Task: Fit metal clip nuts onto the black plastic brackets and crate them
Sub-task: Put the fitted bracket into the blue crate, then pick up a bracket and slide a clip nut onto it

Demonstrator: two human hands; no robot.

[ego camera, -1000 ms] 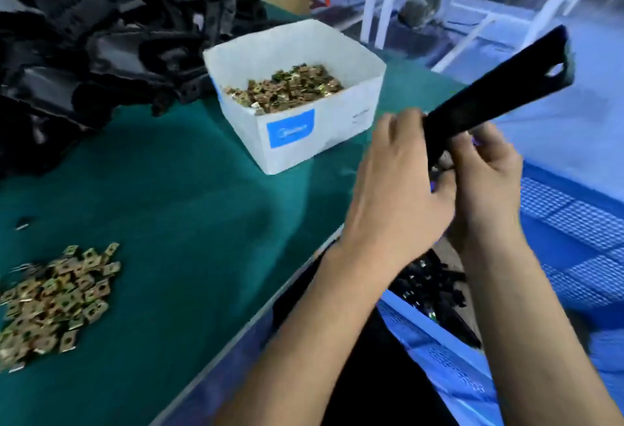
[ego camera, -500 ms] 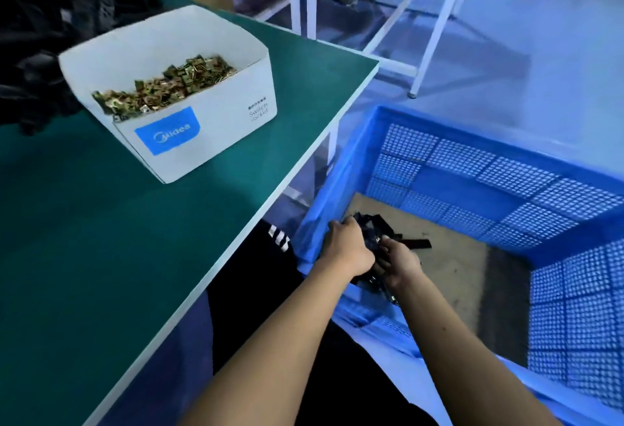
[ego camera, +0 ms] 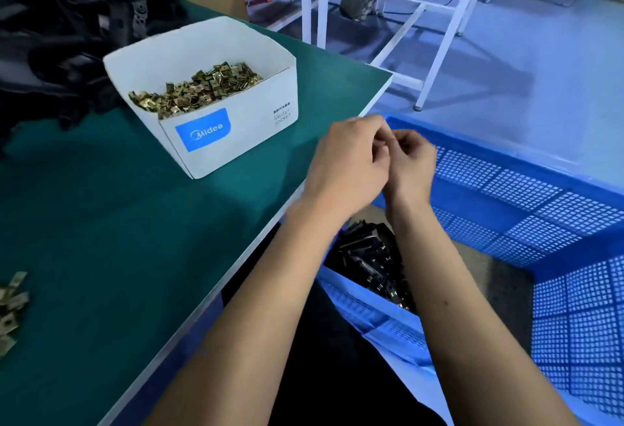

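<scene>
Both hands meet above the tabletop's right edge: left hand (ego camera: 347,162) and right hand (ego camera: 410,164), fingers curled together; contents indiscernible. Finished brackets (ego camera: 371,263) lie in the blue crate (ego camera: 540,189). Recommended: fetch clip nuts (ego camera: 199,88) from the white box (ego camera: 236,132), seating each squarely.

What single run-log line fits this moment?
left hand: curled, touching right | right hand: curled, contents unclear | black brackets: in blue crate | clip nuts: in white box

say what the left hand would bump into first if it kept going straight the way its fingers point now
Probably the right hand: the left hand has its curled fingers aimed at it, seemingly touching already. Beyond lies the blue crate wall, though depth is unclear.
</scene>
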